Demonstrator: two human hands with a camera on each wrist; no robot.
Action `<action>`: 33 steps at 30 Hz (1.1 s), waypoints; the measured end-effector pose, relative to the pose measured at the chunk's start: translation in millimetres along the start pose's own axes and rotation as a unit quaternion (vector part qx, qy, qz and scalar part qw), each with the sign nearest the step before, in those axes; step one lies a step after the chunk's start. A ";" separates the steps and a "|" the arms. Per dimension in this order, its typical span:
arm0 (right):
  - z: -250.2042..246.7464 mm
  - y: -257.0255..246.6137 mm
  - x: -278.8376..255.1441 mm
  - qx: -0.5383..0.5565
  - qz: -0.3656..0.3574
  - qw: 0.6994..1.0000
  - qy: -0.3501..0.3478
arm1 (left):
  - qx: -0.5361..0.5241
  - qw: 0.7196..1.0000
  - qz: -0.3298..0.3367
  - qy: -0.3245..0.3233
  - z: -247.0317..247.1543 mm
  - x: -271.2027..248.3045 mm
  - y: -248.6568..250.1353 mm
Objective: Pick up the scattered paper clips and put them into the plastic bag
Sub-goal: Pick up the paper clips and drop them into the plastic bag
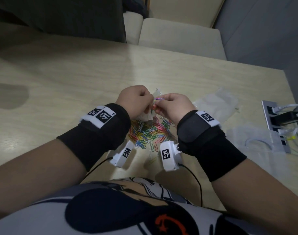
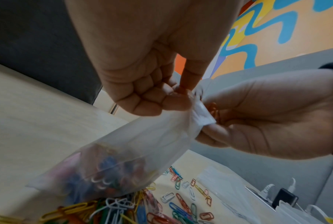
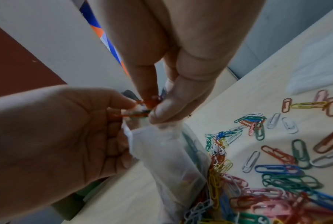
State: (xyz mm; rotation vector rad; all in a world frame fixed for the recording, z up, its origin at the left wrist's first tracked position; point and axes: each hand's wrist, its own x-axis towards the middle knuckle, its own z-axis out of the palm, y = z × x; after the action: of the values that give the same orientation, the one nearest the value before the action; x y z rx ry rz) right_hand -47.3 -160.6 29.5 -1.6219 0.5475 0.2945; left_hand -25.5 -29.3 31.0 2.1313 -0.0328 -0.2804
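Observation:
A clear plastic bag [image 2: 142, 141] hangs above the table, and several coloured paper clips [image 2: 108, 174] show through its lower end. My left hand [image 2: 180, 94] pinches the bag's rim at the mouth. Against that mouth my right hand [image 3: 152, 106] pinches a few clips [image 3: 142, 112], orange and green among them. Both hands meet over the table's middle in the head view, left hand [image 1: 138, 99] beside right hand [image 1: 168, 104]. Below them a pile of coloured paper clips [image 1: 150, 131] lies scattered on the light wooden table [image 1: 60, 82].
Other clear plastic bags [image 1: 217, 102] lie on the table to the right, one [image 1: 256, 141] near the edge. A power strip [image 1: 277, 122] with plugs and cables sits at the right edge. Beige seat cushions [image 1: 178, 36] stand beyond the far edge.

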 end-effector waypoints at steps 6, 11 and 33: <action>2.8 -8.5 -0.3 -0.129 -0.008 0.991 -0.034 | -0.004 1.000 0.008 0.010 -4.4 2.3 -2.0; -9.3 -13.2 -10.4 -0.254 -0.100 0.962 -0.029 | 0.012 1.000 0.007 0.021 -2.3 3.0 0.0; 9.0 67.8 -10.4 -0.460 -0.044 0.887 -0.008 | -0.014 1.000 -0.016 0.022 -14.6 2.6 -0.2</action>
State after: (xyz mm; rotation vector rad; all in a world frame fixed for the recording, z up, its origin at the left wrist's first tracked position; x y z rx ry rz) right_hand -89.6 -153.3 -24.7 -2.5525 0.3190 0.5528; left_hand -19.9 -17.5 37.9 2.1115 0.0300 -0.2512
